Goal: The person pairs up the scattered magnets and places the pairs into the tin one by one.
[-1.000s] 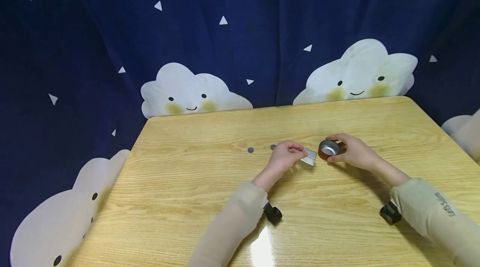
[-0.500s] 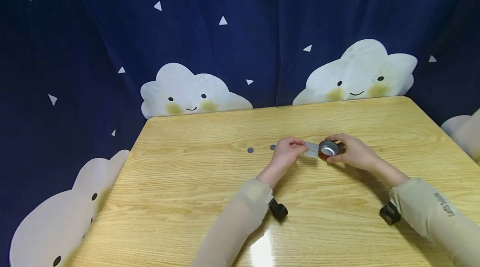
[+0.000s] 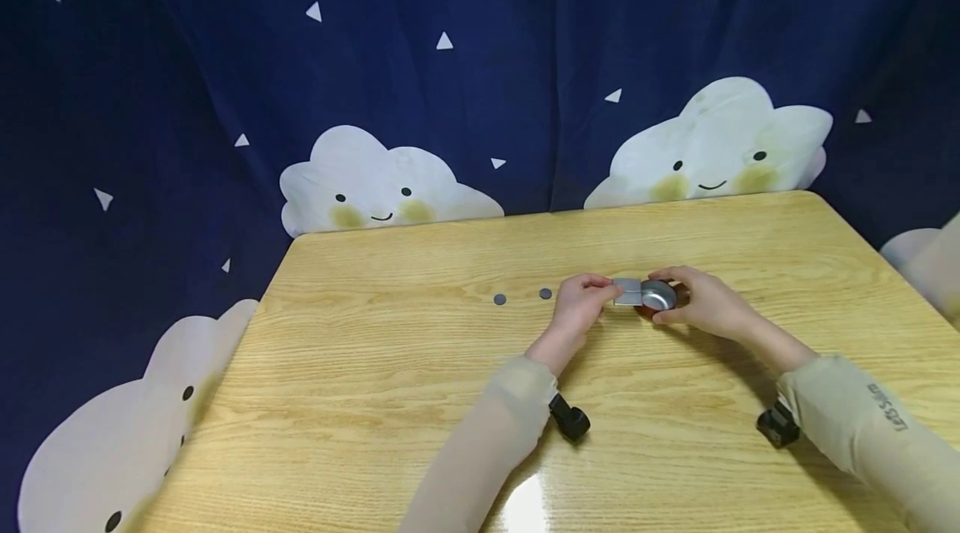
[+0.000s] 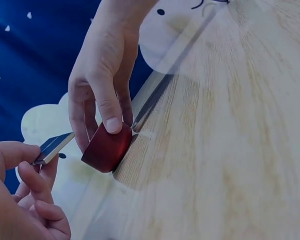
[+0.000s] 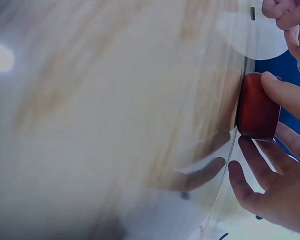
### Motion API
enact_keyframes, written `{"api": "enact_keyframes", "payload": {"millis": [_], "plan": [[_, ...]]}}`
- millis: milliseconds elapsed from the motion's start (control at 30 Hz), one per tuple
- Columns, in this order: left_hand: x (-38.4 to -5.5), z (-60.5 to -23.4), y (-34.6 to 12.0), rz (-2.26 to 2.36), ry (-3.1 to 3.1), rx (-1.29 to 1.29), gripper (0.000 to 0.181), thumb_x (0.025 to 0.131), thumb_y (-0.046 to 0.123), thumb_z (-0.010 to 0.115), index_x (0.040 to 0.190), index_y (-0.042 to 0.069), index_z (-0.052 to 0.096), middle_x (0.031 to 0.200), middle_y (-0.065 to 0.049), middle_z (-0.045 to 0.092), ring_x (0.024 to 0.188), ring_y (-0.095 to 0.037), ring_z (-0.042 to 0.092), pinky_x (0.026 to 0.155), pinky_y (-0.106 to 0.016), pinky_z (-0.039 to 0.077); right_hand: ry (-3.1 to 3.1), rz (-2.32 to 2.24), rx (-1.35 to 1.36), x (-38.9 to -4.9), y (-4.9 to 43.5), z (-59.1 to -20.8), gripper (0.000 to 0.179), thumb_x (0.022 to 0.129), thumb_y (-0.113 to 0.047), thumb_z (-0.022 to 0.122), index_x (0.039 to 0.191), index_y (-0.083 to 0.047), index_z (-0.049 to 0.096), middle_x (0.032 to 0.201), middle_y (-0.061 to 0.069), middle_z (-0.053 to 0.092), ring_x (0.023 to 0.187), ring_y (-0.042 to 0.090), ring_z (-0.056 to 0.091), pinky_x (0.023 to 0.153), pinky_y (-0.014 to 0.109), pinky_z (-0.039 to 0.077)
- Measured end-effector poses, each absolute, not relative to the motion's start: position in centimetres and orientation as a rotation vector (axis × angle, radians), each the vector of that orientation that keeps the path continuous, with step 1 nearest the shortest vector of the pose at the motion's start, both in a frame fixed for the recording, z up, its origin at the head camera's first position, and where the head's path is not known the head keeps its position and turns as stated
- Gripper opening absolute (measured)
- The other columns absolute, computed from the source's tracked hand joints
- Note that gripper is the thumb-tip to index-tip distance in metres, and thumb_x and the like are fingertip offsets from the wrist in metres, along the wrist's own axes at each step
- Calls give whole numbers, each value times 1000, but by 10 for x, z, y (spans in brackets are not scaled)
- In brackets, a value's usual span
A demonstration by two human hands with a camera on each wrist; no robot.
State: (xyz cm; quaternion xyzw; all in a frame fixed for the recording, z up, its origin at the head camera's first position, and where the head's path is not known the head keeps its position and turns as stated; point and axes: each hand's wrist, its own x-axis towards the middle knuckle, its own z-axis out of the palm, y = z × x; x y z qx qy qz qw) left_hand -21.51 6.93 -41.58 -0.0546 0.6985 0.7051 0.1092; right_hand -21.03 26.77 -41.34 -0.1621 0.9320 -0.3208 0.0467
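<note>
In the head view my left hand (image 3: 581, 304) pinches a thin silver rectangular plate (image 3: 627, 292) with a line across its middle. The plate lies level, and its far edge overlaps the rim of a small round red bowl (image 3: 658, 297) with a silvery inside. My right hand (image 3: 705, 300) grips that bowl from the right, thumb on the near side and fingers on the far side. Seen from the left wrist, the bowl (image 4: 107, 149) rests on the table, and the plate (image 4: 53, 148) is held up at rim height between thumb and fingers.
Two small dark grey discs, a left one (image 3: 500, 300) and a right one (image 3: 545, 294), lie on the wooden table (image 3: 375, 400) left of my left hand. Behind the table's far edge hangs a dark blue curtain (image 3: 525, 83) with white clouds.
My left hand has moved slightly right and away from me, bringing the plate from beside the bowl to over its left rim. The plate has turned level. My right hand and the bowl stay put.
</note>
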Motion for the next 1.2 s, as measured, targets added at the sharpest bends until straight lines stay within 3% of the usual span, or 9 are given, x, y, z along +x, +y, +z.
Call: {"api": "enact_keyframes", "payload": {"millis": [333,967,1200], "plan": [[-216,-415,78,2078,2054,-207,10,76,14,72,81,8,66,80,3,59,59,-16,48,55,-26,40,2858,-959,-503,-210,267,-415,67,72,-23,77,126,3,47,117,25,53,96,35,58,74,41,47],[-217,-423,90,2050,2087,-254,9,75,13,73,78,8,67,79,4,59,63,-13,50,58,-26,44,2844,-959,-491,-209,267,-414,66,75,-22,75,128,3,45,117,26,53,94,33,59,72,38,47],[-218,-422,94,2043,2113,-265,10,74,15,74,77,9,67,79,4,60,64,-18,56,58,-28,46,2859,-959,-491,-209,268,-415,66,75,-22,74,128,2,45,121,26,51,96,35,58,74,42,48]]}}
